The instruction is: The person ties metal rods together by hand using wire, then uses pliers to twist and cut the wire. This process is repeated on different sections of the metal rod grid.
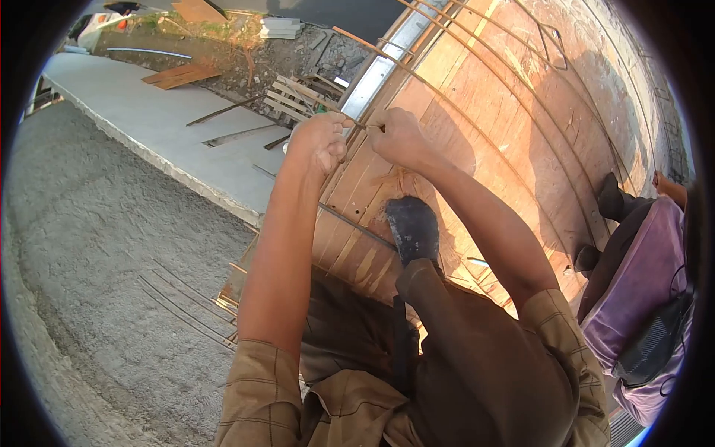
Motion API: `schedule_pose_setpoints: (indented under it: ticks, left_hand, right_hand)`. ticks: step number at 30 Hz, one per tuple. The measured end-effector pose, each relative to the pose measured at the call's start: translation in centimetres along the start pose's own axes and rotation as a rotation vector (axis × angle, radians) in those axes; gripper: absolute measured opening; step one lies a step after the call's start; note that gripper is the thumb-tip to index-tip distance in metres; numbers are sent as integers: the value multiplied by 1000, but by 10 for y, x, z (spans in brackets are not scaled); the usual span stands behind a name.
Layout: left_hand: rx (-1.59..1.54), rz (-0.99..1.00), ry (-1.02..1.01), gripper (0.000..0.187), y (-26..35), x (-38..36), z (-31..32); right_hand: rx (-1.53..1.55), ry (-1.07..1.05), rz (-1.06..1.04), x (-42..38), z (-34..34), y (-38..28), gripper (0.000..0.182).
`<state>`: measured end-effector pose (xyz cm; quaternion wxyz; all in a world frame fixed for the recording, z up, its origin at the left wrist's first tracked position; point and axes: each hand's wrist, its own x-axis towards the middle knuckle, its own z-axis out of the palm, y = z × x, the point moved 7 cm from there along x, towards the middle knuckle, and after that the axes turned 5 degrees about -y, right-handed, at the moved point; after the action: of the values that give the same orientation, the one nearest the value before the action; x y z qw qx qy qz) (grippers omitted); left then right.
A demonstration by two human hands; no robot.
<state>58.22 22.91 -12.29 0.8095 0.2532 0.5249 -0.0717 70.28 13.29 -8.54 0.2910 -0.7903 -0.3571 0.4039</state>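
My left hand (320, 141) is closed at the edge of the plywood deck (454, 112), its fingers curled in. Just to its right, my right hand (401, 138) is pinched closed with the knuckles up. A thin dark strand, like wire or a slim rod (357, 123), spans the small gap between both hands, and the fingers of each close on it. Its ends are hidden in the hands. Below them my black boot (413, 227) stands on the plywood.
Long steel bars (484, 68) run over the deck, beside a metal channel (376, 78). A co-worker in purple (640, 290) crouches at right. A grey slab (171, 100), rough concrete (112, 246), protruding rods (182, 309) and a wooden pallet (290, 97) lie at left.
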Motion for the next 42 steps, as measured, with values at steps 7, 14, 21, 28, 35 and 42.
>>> schedule_pose_setpoints:
  ticks: [7,14,21,28,35,42]
  left_hand:
    - [593,121,-67,39,30,-40,85]
    - [929,657,216,61,10,-28,22]
    - [1466,811,422,45,18,-20,47]
    - [1990,757,208,29,23,-11,63]
    - [2506,1191,-79,31,28,31,32]
    - [2417,855,88,30,28,11,52]
  right_hand:
    - [427,171,42,-49,9,12,21]
    - [84,285,422,-337,-129,119,20]
    - [-61,249,968,-565,-35,235,32]
    - [-26,368,1183,-647,-37,257,29]
    - [417,528,1771,-858,109,291,41]
    - [942,822,1836,-843,234,287,68]
